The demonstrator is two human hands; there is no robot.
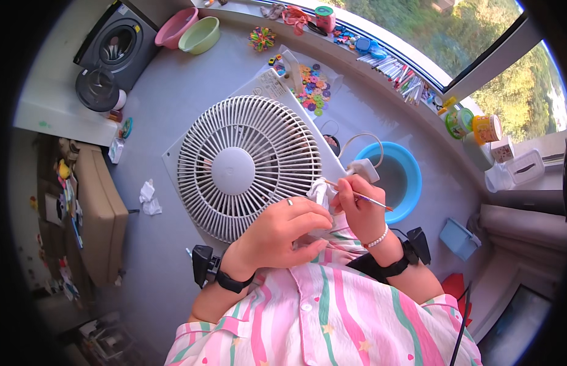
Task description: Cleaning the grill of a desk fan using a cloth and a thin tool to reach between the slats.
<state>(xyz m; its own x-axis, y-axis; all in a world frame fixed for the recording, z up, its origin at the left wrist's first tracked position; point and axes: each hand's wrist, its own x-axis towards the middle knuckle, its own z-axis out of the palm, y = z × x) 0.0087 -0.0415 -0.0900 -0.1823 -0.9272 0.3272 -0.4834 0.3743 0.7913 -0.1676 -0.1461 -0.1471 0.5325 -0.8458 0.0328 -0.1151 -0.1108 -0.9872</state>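
A white box fan (301,123) with a round wire grille (269,180) and a plain grey hub (233,171) lies face up in front of me. My right hand (359,201) pinches a slim paintbrush (371,200), slanted across the fan's near right corner. Crumpled white tissue (318,191) sits at the brush's upper left end, against the grille's rim; whether it is wrapped around the brush I cannot tell. Over the grille's near edge, my left hand (288,228) has thumb and forefinger apart with nothing seen between them. Its other fingertips are partly hidden near the tissue.
A blue basin (413,183) of murky water stands right of the fan, beside its white cord (372,135). Colourful plastic pieces (314,87) lie beyond the fan. More crumpled tissue (149,197) is on the floor at left. Markers (395,75) line the windowsill.
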